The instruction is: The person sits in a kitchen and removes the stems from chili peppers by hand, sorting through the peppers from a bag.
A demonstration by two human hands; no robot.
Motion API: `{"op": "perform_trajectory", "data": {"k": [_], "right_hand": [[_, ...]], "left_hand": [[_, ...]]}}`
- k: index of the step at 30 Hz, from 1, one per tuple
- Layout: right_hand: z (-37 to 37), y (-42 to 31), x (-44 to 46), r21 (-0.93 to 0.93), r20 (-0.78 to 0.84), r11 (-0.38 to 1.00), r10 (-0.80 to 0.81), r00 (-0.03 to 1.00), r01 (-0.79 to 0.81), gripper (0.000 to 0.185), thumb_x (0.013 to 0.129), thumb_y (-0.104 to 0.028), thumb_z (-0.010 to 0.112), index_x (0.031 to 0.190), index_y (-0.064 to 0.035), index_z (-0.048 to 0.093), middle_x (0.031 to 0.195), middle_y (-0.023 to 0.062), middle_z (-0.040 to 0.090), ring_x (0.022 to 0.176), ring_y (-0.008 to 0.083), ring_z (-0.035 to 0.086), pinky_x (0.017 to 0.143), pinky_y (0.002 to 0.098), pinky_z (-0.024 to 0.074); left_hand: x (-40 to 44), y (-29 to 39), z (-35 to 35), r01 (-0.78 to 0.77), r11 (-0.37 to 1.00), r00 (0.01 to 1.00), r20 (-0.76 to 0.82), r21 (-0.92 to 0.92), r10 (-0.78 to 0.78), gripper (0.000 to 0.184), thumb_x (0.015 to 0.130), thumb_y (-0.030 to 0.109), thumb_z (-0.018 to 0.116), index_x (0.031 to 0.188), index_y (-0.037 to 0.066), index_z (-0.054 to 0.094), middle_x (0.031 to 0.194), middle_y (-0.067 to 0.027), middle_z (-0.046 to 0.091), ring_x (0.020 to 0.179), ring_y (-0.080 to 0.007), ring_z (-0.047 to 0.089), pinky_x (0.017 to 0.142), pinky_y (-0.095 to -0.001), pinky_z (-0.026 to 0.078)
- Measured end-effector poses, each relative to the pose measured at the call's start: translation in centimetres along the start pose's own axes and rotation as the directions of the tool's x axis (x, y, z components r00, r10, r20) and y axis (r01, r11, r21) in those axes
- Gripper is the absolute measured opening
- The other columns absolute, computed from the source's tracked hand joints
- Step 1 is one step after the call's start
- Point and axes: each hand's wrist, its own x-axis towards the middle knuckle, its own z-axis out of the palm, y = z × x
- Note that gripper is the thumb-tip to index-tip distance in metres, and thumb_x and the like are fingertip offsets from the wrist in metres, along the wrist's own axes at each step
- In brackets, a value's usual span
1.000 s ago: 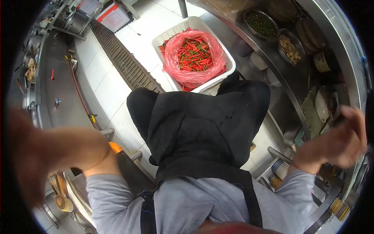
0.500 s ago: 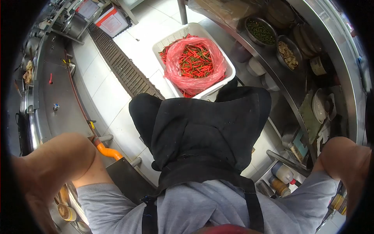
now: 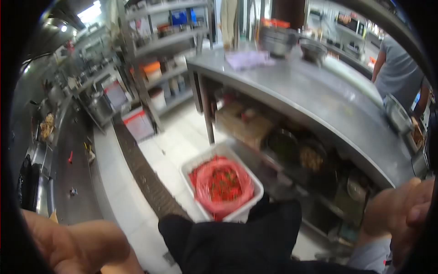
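Note:
At the lower left edge, my left hand (image 3: 50, 242) is partly in view beside the dark metal counter; its fingers are cut off by the frame. My right hand (image 3: 410, 214) is raised at the lower right edge, near the steel table, its fingers blurred and partly outside the view. I cannot make out anything held in either hand. On the floor before my knees sits a white plastic basket (image 3: 186, 170). Inside it, a pink plastic bag (image 3: 203, 194) stands open around red and green chillies (image 3: 225, 184).
A steel table (image 3: 296, 86) with bowls on its lower shelf runs along the right. A co-worker (image 3: 399, 64) stands beyond it. A floor drain grate (image 3: 141, 176) lies left of the basket. Storage shelves (image 3: 169, 39) stand ahead, and a red-and-white box (image 3: 139, 124) is on the floor.
The view has tilted up, bringing the tabletop, shelves and co-worker into sight. The basket appears lower. Both hands have moved within the view and are now at its lower edges.

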Motion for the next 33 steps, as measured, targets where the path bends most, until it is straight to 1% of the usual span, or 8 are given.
{"op": "perform_trajectory", "data": {"k": [2, 5, 10, 20, 33], "right_hand": [[0.4, 0.7, 0.2, 0.013, -0.001, 1.000, 0.007, 1.000, -0.007, 0.060, 0.103, -0.039, 0.032, 0.144, 0.0037, 0.021, 0.073, 0.0100, 0.057, 0.040, 0.0134, 0.055, 0.027, 0.0201, 0.0422], [1.5, 0.5, -0.3, 0.008, -0.023, 1.000, -0.015, 1.000, 0.015, 0.060, 0.103, -0.039, 0.032, 0.144, 0.0035, 0.021, 0.074, 0.0101, 0.057, 0.041, 0.0135, 0.055, 0.027, 0.0201, 0.0422], [1.1, 1.4, 0.0, 0.135, -0.031, 0.990, 0.047, 0.998, -0.043, 0.060, 0.103, -0.039, 0.032, 0.144, 0.0032, 0.021, 0.074, 0.0102, 0.057, 0.041, 0.0136, 0.055, 0.027, 0.0201, 0.0422], [2.7, 0.6, -0.4, 0.211, -0.069, 0.977, 0.038, 0.997, -0.023, 0.060, 0.103, -0.039, 0.032, 0.144, 0.0027, 0.020, 0.074, 0.0104, 0.057, 0.041, 0.0138, 0.055, 0.027, 0.0201, 0.0422], [4.3, 0.3, -0.1, 0.224, -0.082, 0.974, 0.042, 0.996, -0.022, 0.060, 0.103, -0.039, 0.032, 0.145, 0.0020, 0.019, 0.075, 0.0106, 0.057, 0.041, 0.0141, 0.055, 0.027, 0.0201, 0.0423]], "left_hand": [[0.0, -0.9, 0.2, 0.013, 1.000, 1.000, 0.004, -0.017, -0.013, 0.012, 0.092, 0.017, 0.044, 0.091, 0.007, 0.051, 0.069, -0.0013, 0.049, 0.050, -0.0077, 0.046, 0.043, -0.0210, 0.041], [-0.8, -0.3, 0.9, 0.008, 1.000, 1.000, 0.000, -0.005, -0.008, 0.012, 0.092, 0.017, 0.045, 0.091, 0.007, 0.051, 0.069, -0.0018, 0.050, 0.051, -0.0082, 0.046, 0.044, -0.0213, 0.041], [0.0, -1.6, 0.5, 0.085, 0.990, 0.996, 0.010, -0.110, -0.085, 0.012, 0.091, 0.017, 0.046, 0.093, 0.006, 0.051, 0.070, -0.0026, 0.050, 0.052, -0.0089, 0.047, 0.045, -0.0218, 0.041], [-0.1, -1.0, 0.5, 0.094, 0.989, 0.995, 0.028, -0.118, -0.091, 0.014, 0.090, 0.017, 0.048, 0.095, 0.005, 0.052, 0.072, -0.0042, 0.052, 0.054, -0.0103, 0.048, 0.047, -0.0227, 0.042], [-1.0, -0.5, 0.4, 0.111, 0.989, 0.994, 0.031, -0.100, -0.108, 0.017, 0.088, 0.017, 0.052, 0.098, 0.003, 0.053, 0.075, -0.0063, 0.053, 0.056, -0.0121, 0.049, 0.050, -0.0238, 0.042]]}}
